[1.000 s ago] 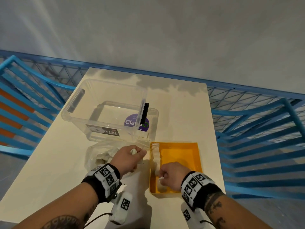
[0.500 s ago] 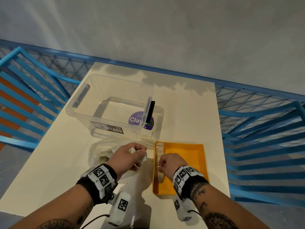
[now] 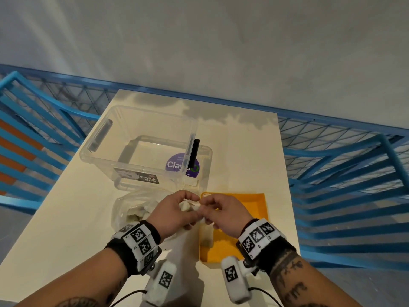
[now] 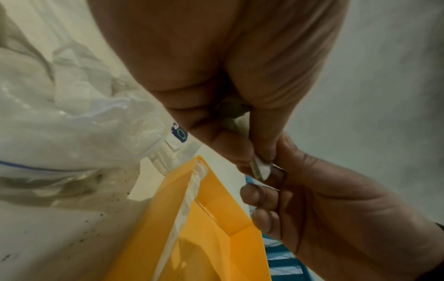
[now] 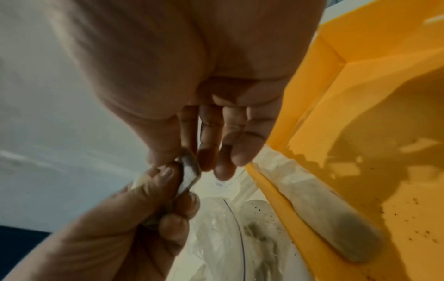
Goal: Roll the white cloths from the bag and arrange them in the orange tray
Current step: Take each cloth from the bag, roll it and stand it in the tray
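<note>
My left hand (image 3: 177,212) and right hand (image 3: 218,212) meet just above the near-left corner of the orange tray (image 3: 250,204). Both pinch one small white cloth (image 3: 188,207) between them. In the left wrist view the cloth (image 4: 261,169) shows as a folded white edge between my left thumb and fingers, with the right hand (image 4: 324,205) touching it. The right wrist view has the cloth (image 5: 190,173) held by my right thumb and forefinger. One rolled cloth (image 3: 207,238) lies along the tray's left wall. The clear plastic bag (image 3: 128,209) of white cloths sits left of the tray.
A clear plastic storage box (image 3: 141,149) with a black handle stands behind the bag and tray on the cream table (image 3: 77,218). Blue metal railings (image 3: 343,185) run along both sides and the back. The table's right edge is close to the tray.
My right hand has left the rolled cloth in the tray and moved left to meet the left hand. Both hands now hold the cloth that the left hand held alone.
</note>
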